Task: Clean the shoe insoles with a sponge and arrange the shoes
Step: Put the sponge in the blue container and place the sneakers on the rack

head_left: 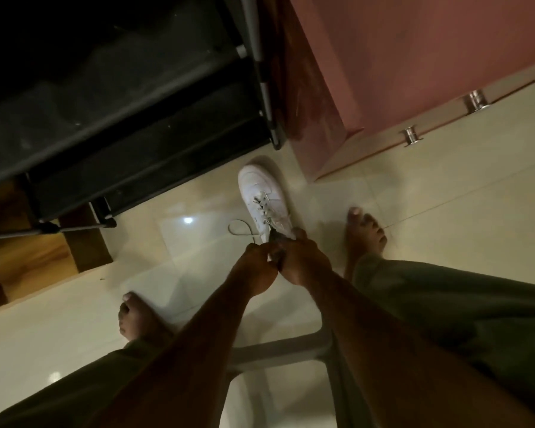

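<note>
A white lace-up sneaker [261, 197] lies on the pale tiled floor, toe pointing away from me, one lace looped loose on its left. Both my hands reach down to its heel end. My left hand [257, 270] grips the heel opening from the left with curled fingers. My right hand [305, 261] grips the same opening from the right, its fingers curled over the collar. The inside of the shoe is hidden by my hands. No sponge is in view.
A dark shoe rack [130, 125] with metal poles stands at the upper left. A reddish cabinet [383, 72] fills the upper right. My bare feet [365, 233] flank the shoe. A stool frame [278, 350] sits beneath my arms.
</note>
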Motion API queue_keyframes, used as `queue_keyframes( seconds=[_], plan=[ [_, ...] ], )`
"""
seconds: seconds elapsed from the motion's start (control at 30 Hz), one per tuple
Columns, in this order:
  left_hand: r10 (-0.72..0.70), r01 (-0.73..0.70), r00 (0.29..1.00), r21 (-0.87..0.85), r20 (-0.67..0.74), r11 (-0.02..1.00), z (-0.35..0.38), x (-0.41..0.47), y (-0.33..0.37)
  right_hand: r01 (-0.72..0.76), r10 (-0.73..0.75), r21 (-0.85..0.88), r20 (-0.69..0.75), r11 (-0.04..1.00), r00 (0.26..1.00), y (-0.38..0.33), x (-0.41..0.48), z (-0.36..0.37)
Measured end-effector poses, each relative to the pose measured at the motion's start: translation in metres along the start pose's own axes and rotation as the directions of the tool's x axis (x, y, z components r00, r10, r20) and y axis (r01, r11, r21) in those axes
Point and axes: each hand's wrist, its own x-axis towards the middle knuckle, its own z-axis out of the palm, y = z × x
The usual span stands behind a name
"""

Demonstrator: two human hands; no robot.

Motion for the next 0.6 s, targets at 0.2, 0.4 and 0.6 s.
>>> queue_keyframes(
  seconds=[0.2, 0.4, 0.6],
  plan=[
    [0.028, -0.045, 0.996, 0.193, 0.090, 0.980, -0.002, 0.034, 0.002, 0.023, -0.019, -0.075, 0.058, 0.997, 0.998, 0.006, 0.035, 0.009],
    [-0.015, -0.011, 0.994, 0.243, 0.106, 0.970, -0.006, 0.046, 0.009, 0.081, -0.076, -0.127, 0.043, 0.989, 0.996, 0.007, 0.053, 0.015],
    [-0.051, 0.050, 0.999, 0.153, 0.002, 0.987, -0.009, 0.035, -0.002, 0.137, -0.146, -0.134, -0.058, 0.981, 0.988, -0.009, 0.036, 0.000]
  ],
)
